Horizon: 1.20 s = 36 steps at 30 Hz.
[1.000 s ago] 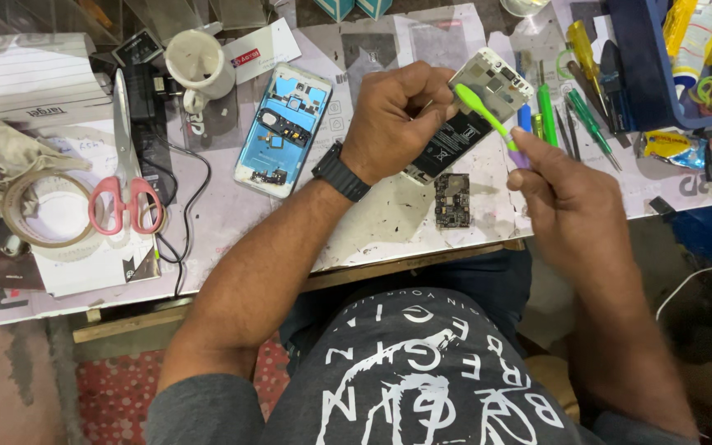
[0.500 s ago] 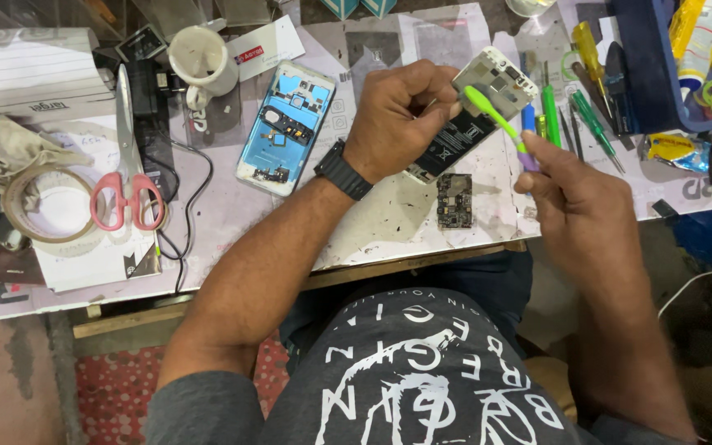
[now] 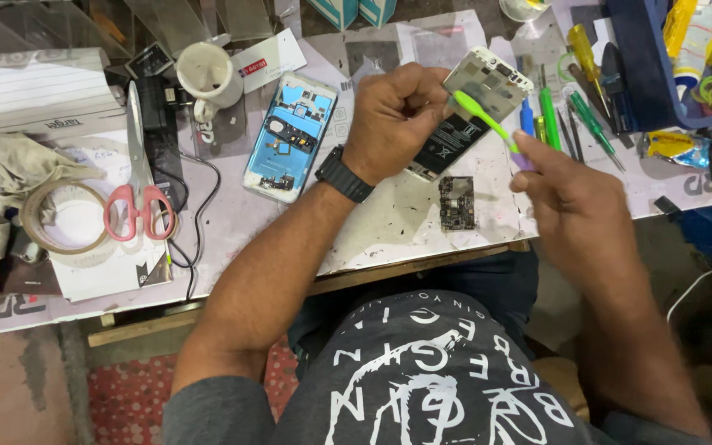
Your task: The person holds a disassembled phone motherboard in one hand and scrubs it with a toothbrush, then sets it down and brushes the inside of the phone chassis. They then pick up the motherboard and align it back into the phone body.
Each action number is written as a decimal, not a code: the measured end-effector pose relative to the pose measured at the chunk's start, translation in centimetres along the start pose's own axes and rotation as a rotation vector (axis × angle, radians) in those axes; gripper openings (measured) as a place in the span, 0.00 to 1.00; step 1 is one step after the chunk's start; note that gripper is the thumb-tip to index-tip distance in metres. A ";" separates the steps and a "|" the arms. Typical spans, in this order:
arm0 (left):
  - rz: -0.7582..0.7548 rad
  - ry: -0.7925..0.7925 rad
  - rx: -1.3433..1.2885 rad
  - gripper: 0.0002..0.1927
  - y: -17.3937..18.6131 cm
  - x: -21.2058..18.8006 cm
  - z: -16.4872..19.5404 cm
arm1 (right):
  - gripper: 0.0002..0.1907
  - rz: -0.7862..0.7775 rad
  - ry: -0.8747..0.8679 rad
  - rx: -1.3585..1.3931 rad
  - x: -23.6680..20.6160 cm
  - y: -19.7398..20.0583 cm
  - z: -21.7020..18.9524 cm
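My left hand [image 3: 395, 119], with a black watch on the wrist, grips an opened phone body [image 3: 470, 107] whose battery and white frame show, tilted above the worktable. My right hand [image 3: 566, 194] holds a green brush-like tool [image 3: 481, 124] by its purple end, with the green tip resting against the phone body near my left fingers. A small dark circuit board [image 3: 456, 202] lies on the table just below the phone. A second opened phone with a blue interior [image 3: 292, 136] lies to the left of my left hand.
Red-handled scissors [image 3: 138, 185] and a tape roll [image 3: 63, 216] lie at the left, beside a white mug [image 3: 208, 76] and black cables. Green and blue screwdrivers [image 3: 574, 111] lie at the right, next to a blue bin [image 3: 661, 70] of tools. Table edge [image 3: 389, 272] runs near my lap.
My right hand and the green tool have shifted slightly down and left along the phone body. My left hand keeps its grip in about the same place.
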<state>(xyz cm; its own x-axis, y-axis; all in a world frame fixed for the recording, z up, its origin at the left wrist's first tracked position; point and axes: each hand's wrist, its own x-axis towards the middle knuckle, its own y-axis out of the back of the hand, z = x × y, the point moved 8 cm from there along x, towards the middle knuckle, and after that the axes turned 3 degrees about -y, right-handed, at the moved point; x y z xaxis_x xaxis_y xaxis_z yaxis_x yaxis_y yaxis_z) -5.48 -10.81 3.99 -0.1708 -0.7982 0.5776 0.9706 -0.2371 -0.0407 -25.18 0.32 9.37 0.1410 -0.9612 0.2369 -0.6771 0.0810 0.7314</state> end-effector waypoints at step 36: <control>-0.027 0.024 -0.121 0.12 -0.6 -0.2 0.3 | 0.22 0.013 -0.087 0.058 0.9 2.3 0.8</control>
<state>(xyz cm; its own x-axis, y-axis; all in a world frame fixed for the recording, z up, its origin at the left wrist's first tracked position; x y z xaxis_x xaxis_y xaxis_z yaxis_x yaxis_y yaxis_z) -6.01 -10.34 4.14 -0.2023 -0.8030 0.5606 0.9382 -0.3231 -0.1242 -27.19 -0.55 10.77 0.0705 -0.9796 0.1883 -0.7198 0.0807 0.6895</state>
